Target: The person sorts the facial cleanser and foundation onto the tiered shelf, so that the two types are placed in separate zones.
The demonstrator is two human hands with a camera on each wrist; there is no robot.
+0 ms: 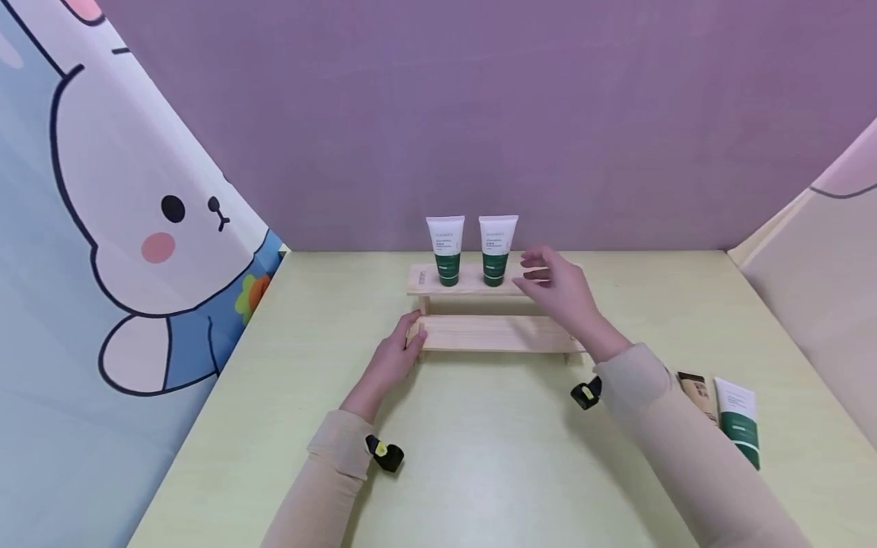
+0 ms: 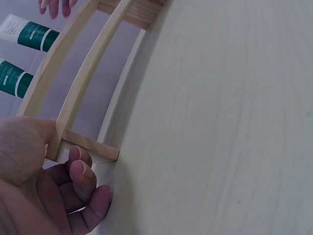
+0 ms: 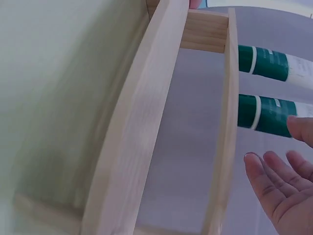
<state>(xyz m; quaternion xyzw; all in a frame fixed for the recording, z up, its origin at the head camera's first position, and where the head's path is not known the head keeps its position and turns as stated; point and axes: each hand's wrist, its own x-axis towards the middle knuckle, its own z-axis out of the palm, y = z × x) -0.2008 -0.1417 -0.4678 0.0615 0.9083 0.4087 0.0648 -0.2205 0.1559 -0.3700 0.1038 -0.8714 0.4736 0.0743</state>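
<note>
A two-tier wooden rack point(image 1: 496, 335) stands toward the back of the table. On its upper tier two white-and-green squeeze tubes stand upright on their caps, a left tube point(image 1: 447, 250) and a right tube point(image 1: 496, 250). My left hand point(image 1: 393, 356) grips the left end of the lower tier, thumb and fingers around the board, as the left wrist view shows up close. Just right of the right tube is my right hand point(image 1: 565, 295), its fingers point(image 3: 264, 183) loosely bent and apart with nothing between them. In the right wrist view its thumb overlaps that tube's edge.
Lying on the table at the right are another white-and-green tube point(image 1: 738, 418) and a smaller tan tube point(image 1: 697, 396), partly covered by the right sleeve. Behind the table point(image 1: 479, 457) hangs a purple backdrop point(image 1: 479, 114); a cartoon-print cloth point(image 1: 123, 228) borders the left side.
</note>
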